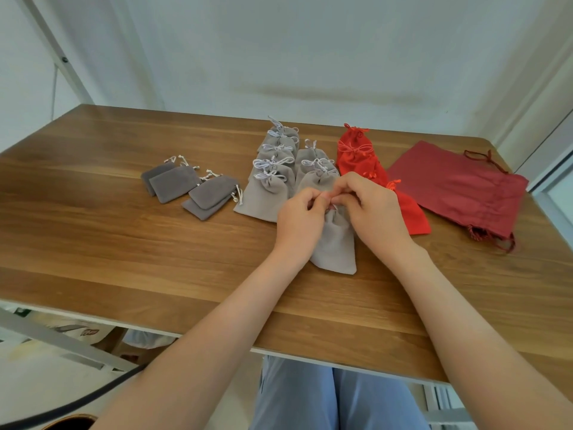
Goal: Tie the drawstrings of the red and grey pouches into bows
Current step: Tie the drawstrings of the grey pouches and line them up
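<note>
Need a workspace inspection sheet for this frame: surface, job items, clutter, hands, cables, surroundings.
Surface: wooden table.
Job's things: light grey pouch under both hands; tied grey pouches behind it; bright red pouches, bowed, right of those; dark grey pouches left and dark red pouches far right, cords loose.
Clutter: nothing seen.
Grippers: left hand and right hand both pinch that pouch's neck.
Cables: black cable below the table, lower left.
Surroundings: white wall, white frame bar, blue trousers.
</note>
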`<control>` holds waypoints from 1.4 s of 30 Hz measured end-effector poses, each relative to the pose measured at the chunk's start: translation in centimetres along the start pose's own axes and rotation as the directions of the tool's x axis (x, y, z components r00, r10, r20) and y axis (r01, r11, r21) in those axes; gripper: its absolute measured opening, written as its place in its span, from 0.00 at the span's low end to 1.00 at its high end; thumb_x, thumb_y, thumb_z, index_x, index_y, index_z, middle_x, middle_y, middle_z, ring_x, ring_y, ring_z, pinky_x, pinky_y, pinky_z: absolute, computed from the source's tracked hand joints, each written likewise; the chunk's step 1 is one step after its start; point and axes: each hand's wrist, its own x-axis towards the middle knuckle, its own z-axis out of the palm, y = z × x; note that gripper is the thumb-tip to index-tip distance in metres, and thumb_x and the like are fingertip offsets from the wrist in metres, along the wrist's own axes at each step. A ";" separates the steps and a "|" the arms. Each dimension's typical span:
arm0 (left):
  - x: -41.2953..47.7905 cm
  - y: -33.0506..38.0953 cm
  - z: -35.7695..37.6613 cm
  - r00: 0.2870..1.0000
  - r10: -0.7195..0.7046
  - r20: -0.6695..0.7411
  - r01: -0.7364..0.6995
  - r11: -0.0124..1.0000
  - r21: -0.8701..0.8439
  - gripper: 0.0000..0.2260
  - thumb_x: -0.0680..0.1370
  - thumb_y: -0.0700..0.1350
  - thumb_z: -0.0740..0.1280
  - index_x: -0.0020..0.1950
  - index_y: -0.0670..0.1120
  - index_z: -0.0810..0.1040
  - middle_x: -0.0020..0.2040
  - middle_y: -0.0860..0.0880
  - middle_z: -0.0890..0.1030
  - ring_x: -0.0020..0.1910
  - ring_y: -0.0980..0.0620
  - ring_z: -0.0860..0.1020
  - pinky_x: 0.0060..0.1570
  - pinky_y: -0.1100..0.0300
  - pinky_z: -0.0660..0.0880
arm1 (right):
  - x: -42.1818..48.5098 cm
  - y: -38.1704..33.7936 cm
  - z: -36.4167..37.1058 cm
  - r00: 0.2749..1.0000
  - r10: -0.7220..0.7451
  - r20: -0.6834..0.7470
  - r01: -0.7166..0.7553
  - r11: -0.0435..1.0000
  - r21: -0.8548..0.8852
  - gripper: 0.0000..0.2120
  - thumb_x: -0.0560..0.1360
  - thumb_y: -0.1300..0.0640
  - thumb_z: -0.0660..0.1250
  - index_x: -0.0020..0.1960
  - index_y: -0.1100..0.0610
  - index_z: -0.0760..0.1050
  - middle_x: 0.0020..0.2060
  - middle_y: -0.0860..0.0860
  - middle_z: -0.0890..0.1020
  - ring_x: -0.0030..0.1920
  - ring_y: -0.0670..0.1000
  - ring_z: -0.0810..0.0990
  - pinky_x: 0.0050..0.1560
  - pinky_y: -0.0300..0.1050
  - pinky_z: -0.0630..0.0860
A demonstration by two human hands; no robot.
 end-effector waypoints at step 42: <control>-0.2 1.9 -0.6 0.984 -0.156 0.087 0.173 0.728 -0.663 0.08 0.78 0.39 0.65 0.43 0.45 0.82 0.41 0.48 0.83 0.45 0.54 0.81 0.53 0.59 0.77 | 0.6 -0.6 -0.3 0.852 0.421 0.312 -0.522 0.623 0.583 0.07 0.77 0.62 0.64 0.49 0.63 0.80 0.47 0.58 0.82 0.50 0.55 0.79 0.57 0.53 0.74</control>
